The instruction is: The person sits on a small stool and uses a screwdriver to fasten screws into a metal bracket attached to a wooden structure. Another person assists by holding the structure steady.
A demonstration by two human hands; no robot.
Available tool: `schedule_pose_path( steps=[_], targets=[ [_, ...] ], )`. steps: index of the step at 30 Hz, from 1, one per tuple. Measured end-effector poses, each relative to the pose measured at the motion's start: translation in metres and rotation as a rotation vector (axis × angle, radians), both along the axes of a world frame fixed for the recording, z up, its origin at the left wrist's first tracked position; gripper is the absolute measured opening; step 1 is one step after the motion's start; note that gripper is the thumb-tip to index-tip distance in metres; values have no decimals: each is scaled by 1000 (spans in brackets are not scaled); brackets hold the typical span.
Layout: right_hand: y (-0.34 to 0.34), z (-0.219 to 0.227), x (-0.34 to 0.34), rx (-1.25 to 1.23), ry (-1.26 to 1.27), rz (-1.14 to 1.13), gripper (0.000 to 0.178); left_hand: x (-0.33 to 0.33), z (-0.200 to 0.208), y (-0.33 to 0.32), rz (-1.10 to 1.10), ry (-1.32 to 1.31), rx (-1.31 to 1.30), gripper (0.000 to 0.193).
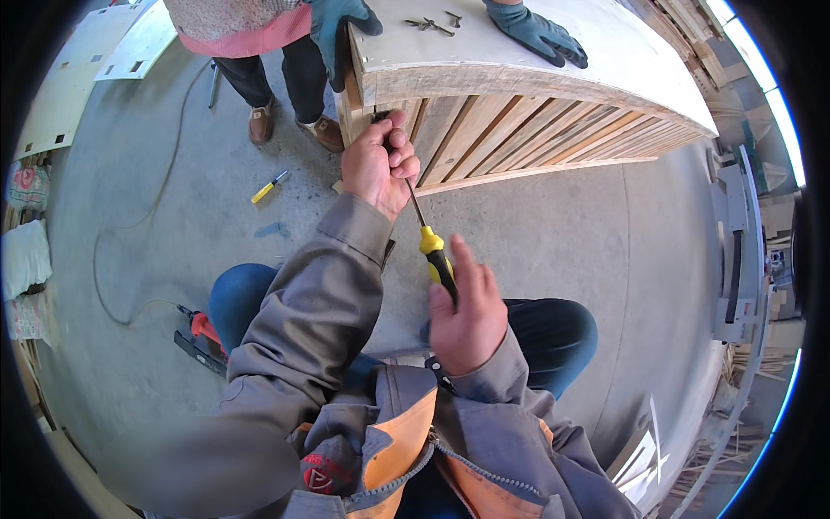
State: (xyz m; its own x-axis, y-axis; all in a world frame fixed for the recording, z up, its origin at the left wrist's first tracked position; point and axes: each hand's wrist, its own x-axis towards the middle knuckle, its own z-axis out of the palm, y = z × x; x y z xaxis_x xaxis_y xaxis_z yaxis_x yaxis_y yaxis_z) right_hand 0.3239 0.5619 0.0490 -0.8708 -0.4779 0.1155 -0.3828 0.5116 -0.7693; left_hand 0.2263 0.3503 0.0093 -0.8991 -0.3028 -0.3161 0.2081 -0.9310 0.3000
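A long screwdriver with a yellow and black handle points up and away from me at the near left corner of a slatted wooden crate. My left hand is closed, its fingers curled round the shaft close to the crate. A small dark piece shows just above those fingertips; its kind is unclear. At the handle end, my right hand has thumb and fingers on either side of the grip, slightly blurred. Several dark screws lie on the crate's pale top panel.
Across from me a person's gloved hands rest on the crate. A yellow-handled screwdriver lies on the concrete floor. A red and black power tool with a cord sits beside my left knee. Wood strips lie at lower right.
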Motion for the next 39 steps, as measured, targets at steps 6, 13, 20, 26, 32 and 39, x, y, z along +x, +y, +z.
schedule_pose_path(
  steps=[6,13,20,26,32,39],
  targets=[
    [-18,8,4,118,225,18,54,1,0,-2,-19,5,54,18],
    [-8,19,-10,-805,-1190,-175,48,0,-4,-6,-31,49,78,17],
    [-6,-18,-5,-1277,-1580,40,56,-1,-6,-9,-70,86,74,19],
    [-8,-18,-5,-1304,-1622,63,58,5,-9,-11,-64,148,132,26],
    [-11,-9,-4,-1207,-1569,-17,54,8,-12,-11,-100,228,135,24],
    [-20,13,14,79,94,-28,58,7,-5,-8,-52,129,102,23]
  ],
)
